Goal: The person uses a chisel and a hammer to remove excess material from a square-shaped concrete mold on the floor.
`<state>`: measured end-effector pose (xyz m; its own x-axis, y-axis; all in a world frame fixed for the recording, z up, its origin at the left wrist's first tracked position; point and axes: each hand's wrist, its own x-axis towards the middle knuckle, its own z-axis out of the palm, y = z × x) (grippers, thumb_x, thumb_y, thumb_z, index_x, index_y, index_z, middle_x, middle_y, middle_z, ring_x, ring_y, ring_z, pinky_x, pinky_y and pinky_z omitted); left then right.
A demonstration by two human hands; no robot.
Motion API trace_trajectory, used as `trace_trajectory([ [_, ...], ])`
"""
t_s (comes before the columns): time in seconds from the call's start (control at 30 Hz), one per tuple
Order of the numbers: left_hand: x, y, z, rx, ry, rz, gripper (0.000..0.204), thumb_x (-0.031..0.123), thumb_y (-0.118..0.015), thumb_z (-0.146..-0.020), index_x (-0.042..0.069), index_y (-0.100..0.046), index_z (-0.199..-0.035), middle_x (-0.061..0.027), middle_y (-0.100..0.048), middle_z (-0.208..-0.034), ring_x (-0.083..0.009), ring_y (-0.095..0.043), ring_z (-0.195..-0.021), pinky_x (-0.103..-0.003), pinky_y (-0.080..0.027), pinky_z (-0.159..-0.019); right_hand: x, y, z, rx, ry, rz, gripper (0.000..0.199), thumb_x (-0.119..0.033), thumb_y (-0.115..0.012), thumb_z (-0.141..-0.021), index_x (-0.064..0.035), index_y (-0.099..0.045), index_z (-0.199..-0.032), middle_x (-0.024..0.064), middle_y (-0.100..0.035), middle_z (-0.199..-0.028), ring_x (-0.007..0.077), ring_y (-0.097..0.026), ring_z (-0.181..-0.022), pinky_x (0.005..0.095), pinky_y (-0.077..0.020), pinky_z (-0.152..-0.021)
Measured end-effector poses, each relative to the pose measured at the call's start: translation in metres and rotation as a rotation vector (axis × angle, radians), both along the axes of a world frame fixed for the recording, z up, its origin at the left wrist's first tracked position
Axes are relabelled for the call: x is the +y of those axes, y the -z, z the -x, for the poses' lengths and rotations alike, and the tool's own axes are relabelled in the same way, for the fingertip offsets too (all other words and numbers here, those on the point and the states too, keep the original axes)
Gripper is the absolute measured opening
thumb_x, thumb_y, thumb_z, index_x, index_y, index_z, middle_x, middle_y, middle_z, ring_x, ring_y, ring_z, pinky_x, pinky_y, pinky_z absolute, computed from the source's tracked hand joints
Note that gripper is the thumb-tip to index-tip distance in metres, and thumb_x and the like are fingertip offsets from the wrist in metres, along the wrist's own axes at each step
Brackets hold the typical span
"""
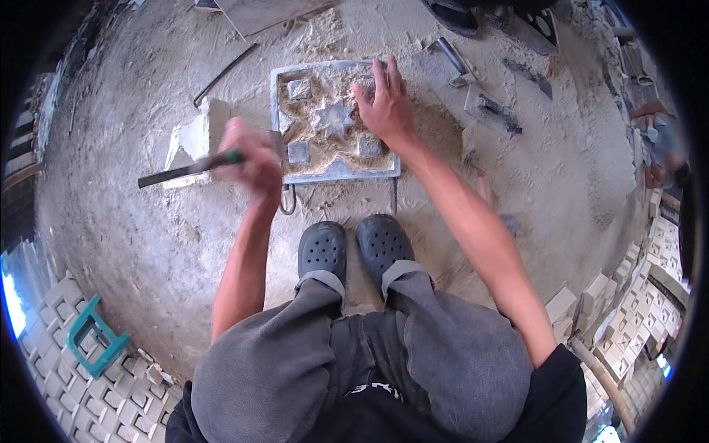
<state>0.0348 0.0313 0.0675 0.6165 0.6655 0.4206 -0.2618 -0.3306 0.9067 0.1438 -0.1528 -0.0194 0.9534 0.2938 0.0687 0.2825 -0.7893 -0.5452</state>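
A square metal mould (pixel 347 174) lies on the dusty ground in front of my feet, with a star-shaped raised piece (pixel 334 119) in its middle and smaller blocks around it. Pale sandy powder fills the gaps. My left hand (pixel 251 159), blurred by motion, is wrapped round a long dark tool (pixel 176 173) with a green part at the grip; its exact kind is unclear. That hand is just left of the mould. Over the mould's upper right corner, my right hand (pixel 385 107) has its fingers stretched out and apart, apparently touching the powder or rim.
Left of the mould stands a pale block (pixel 214 122), with a bent metal rod (pixel 225 74) beyond. Flat trowels (pixel 445 68) lie at the upper right. A teal plastic frame (pixel 96 338) rests on stacked pale blocks (pixel 55 365). Another person's hand (pixel 653 111) shows far right.
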Motion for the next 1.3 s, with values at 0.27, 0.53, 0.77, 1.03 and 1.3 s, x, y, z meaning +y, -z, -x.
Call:
trace_trajectory([
  [0.27, -0.021, -0.028, -0.004, 0.005, 0.046, 0.357, 0.043, 0.018, -0.04, -0.101, 0.01, -0.034, -0.058, 0.0011, -0.036, -0.048, -0.0078, -0.033, -0.042, -0.028, -0.025, -0.04, -0.014, 0.013, -0.009, -0.148, -0.009, 0.026, 0.072, -0.051, -0.045, -0.096, -0.0006, -0.034, -0.147, 0.0283, -0.024, -0.153, 0.0512, -0.038, -0.133, 0.0526, -0.0501, -0.098],
  [0.53, -0.012, 0.017, -0.005, 0.044, 0.011, 0.124, 0.047, 0.02, -0.042, -0.101, 0.012, -0.03, -0.056, 0.0023, -0.032, -0.048, -0.0069, -0.027, -0.041, -0.027, -0.021, -0.039, -0.008, 0.015, -0.002, -0.16, -0.011, 0.035, 0.071, -0.049, -0.048, -0.096, 0.0012, -0.037, -0.145, 0.0294, -0.026, -0.152, 0.0514, -0.039, -0.131, 0.0523, -0.048, -0.1],
  [0.77, -0.006, 0.003, 0.001, -0.079, 0.049, 0.06, 0.046, 0.019, -0.041, -0.101, 0.012, -0.031, -0.056, 0.002, -0.032, -0.047, -0.0063, -0.026, -0.039, -0.026, -0.022, -0.038, -0.008, 0.012, -0.003, -0.146, -0.02, -0.073, 0.069, -0.046, -0.047, -0.097, 0.0039, -0.037, -0.143, 0.0323, -0.026, -0.15, 0.0529, -0.038, -0.131, 0.0533, -0.0408, -0.107],
  [1.03, -0.007, -0.014, -0.005, 0.019, 0.022, 0.474, 0.046, 0.018, -0.045, -0.1, 0.013, -0.029, -0.057, 0.0026, -0.03, -0.048, -0.006, -0.023, -0.04, -0.026, -0.021, -0.037, -0.008, 0.013, -0.007, -0.151, -0.028, -0.023, 0.07, -0.047, -0.047, -0.097, 0.0035, -0.037, -0.144, 0.0309, -0.023, -0.152, 0.0514, -0.036, -0.133, 0.0536, -0.0414, -0.107],
  [1.3, -0.044, -0.018, -0.01, -0.048, 0.14, 0.106, 0.048, 0.024, -0.038, -0.103, 0.014, -0.033, -0.057, 0.0013, -0.033, -0.046, -0.0065, -0.03, -0.039, -0.027, -0.024, -0.038, -0.012, 0.011, -0.003, -0.132, -0.01, 0.003, 0.07, -0.047, -0.048, -0.096, 0.0026, -0.037, -0.144, 0.0295, -0.024, -0.153, 0.0515, -0.037, -0.133, 0.0526, -0.0453, -0.103],
])
